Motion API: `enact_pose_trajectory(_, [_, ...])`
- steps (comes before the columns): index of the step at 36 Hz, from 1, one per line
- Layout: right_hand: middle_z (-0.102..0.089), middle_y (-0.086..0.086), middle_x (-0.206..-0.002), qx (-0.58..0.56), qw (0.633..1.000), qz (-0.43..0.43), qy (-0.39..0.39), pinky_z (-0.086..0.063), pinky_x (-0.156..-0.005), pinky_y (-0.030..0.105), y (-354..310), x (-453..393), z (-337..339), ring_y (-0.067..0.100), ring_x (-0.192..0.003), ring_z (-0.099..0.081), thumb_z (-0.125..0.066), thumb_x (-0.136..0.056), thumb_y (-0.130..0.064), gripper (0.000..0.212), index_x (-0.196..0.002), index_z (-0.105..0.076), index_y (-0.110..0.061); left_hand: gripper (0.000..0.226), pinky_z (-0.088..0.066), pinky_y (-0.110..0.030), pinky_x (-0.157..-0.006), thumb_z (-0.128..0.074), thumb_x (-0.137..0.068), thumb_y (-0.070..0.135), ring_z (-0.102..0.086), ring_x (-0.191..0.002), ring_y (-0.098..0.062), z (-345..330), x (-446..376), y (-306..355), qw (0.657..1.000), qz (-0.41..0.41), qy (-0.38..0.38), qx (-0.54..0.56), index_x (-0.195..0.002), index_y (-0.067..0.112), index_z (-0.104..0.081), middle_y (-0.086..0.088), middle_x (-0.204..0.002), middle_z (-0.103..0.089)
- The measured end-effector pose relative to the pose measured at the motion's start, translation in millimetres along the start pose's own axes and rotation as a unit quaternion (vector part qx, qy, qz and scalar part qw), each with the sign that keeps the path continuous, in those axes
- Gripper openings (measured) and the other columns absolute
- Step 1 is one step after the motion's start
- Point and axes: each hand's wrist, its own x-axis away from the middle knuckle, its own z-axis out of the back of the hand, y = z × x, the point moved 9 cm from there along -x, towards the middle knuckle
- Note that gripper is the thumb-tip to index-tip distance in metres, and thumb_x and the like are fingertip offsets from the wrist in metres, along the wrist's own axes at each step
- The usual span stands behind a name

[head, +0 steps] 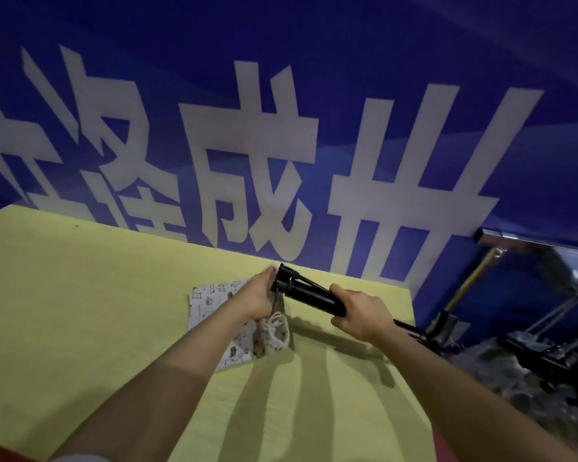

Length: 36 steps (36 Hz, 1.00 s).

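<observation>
A black folded tripod point(309, 292) is held above the yellow table point(80, 295), its legs' ends pointing up and left. My right hand point(361, 313) grips its lower shaft. My left hand point(259, 296) holds the mouth of a drawstring pouch point(271, 335) right beside the tripod's leg ends. The pouch is brownish with a white cord and hangs down to the table. Under it lies a white cloth bag point(211, 305) printed with small cartoon figures.
A blue wall banner point(281, 145) with large white characters stands right behind the table. To the right of the table's edge are metal stands and black equipment point(531, 345) on the floor.
</observation>
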Motion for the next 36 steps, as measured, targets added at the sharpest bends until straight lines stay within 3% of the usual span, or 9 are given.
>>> enact_pose_trajectory(6, [-0.062,0.004,-0.104,0.064,0.997,0.048,-0.018,-0.041,-0.063,0.031,-22,-5,-6,0.029,-0.089,-0.059,-0.052,-0.087,-0.029,0.034,-0.117,-0.039,-0.025,0.089,-0.043,-0.028,-0.078,-0.056,-0.085,-0.002,-0.051,-0.107,-0.025,6,3,-4,1.000,0.018,-0.018,-0.001,-0.152,0.023,-0.004,-0.005,-0.143,-0.036])
enact_pose_trajectory(11, [-0.060,0.005,-0.103,0.108,0.992,0.069,-0.015,-0.045,-0.064,0.034,-36,-15,-3,0.027,-0.086,-0.059,-0.051,-0.090,-0.026,0.036,-0.124,-0.038,-0.024,0.091,-0.041,-0.032,-0.101,-0.059,-0.084,0.003,-0.040,-0.132,-0.028,20,8,-13,0.998,0.012,0.010,-0.057,-0.152,0.019,0.000,-0.004,-0.155,-0.021])
enact_pose_trajectory(18, [-0.060,0.009,-0.111,0.209,0.969,0.129,0.013,-0.041,-0.078,0.036,-63,-24,2,0.031,-0.098,-0.058,-0.048,-0.092,-0.013,0.038,-0.128,-0.040,-0.020,0.102,-0.047,-0.026,-0.089,-0.068,-0.076,0.003,-0.037,-0.134,-0.024,23,15,1,0.997,-0.046,-0.001,-0.062,-0.153,0.022,-0.003,0.000,-0.155,-0.021])
enact_pose_trajectory(20, [-0.060,0.010,-0.112,0.244,0.958,0.150,0.029,-0.037,-0.087,0.039,-73,-29,10,0.032,-0.102,-0.057,-0.047,-0.091,-0.010,0.036,-0.127,-0.043,-0.017,0.103,-0.044,-0.028,-0.097,-0.073,-0.074,0.010,-0.037,-0.135,-0.022,23,15,9,0.996,-0.070,0.013,-0.058,-0.153,0.020,-0.007,-0.001,-0.153,-0.026])
enact_pose_trajectory(23, [-0.066,0.008,-0.087,0.305,0.927,0.207,0.072,-0.029,-0.083,0.039,-93,-34,25,0.029,-0.079,-0.062,-0.066,-0.079,-0.014,0.029,-0.106,-0.057,-0.014,0.097,-0.045,-0.033,-0.101,-0.077,-0.071,0.020,-0.044,-0.129,-0.022,27,17,16,0.994,-0.090,0.044,-0.038,-0.150,0.018,-0.020,-0.003,-0.145,-0.040])
enact_pose_trajectory(26, [-0.063,0.002,-0.060,0.338,0.903,0.234,0.126,-0.024,-0.069,0.035,-101,-40,38,0.023,-0.053,-0.059,-0.084,-0.055,-0.019,0.037,-0.088,-0.067,-0.015,0.070,-0.045,-0.038,-0.091,-0.072,-0.075,0.027,-0.042,-0.116,-0.025,29,21,21,0.993,-0.090,0.063,-0.051,-0.138,0.021,-0.041,-0.004,-0.126,-0.055])
enact_pose_trajectory(30, [-0.064,-0.001,-0.068,0.349,0.875,0.267,0.205,-0.027,-0.074,0.033,-117,-37,54,0.020,-0.063,-0.061,-0.079,-0.063,-0.018,0.026,-0.084,-0.064,-0.017,0.033,-0.031,-0.035,-0.085,-0.061,-0.084,0.035,-0.039,-0.109,-0.025,39,21,21,0.983,-0.067,0.152,-0.085,-0.113,0.019,-0.055,-0.001,-0.107,-0.058])
enact_pose_trajectory(33, [-0.066,0.000,-0.082,0.335,0.875,0.248,0.247,-0.029,-0.080,0.034,-121,-41,66,0.022,-0.079,-0.062,-0.082,-0.061,-0.021,0.030,-0.086,-0.066,-0.017,0.032,-0.029,-0.035,-0.089,-0.060,-0.086,0.032,-0.044,-0.112,-0.024,43,14,16,0.982,-0.051,0.180,-0.019,-0.114,0.019,-0.051,0.001,-0.114,-0.057])
enact_pose_trajectory(36, [-0.063,0.003,-0.110,0.303,0.882,0.223,0.282,-0.030,-0.087,0.037,-121,-43,76,0.026,-0.098,-0.059,-0.078,-0.061,-0.019,0.048,-0.106,-0.062,-0.017,0.033,-0.029,-0.035,-0.086,-0.061,-0.085,0.029,-0.045,-0.111,-0.024,48,7,14,0.978,-0.040,0.206,-0.016,-0.114,0.018,-0.050,-0.001,-0.115,-0.057])
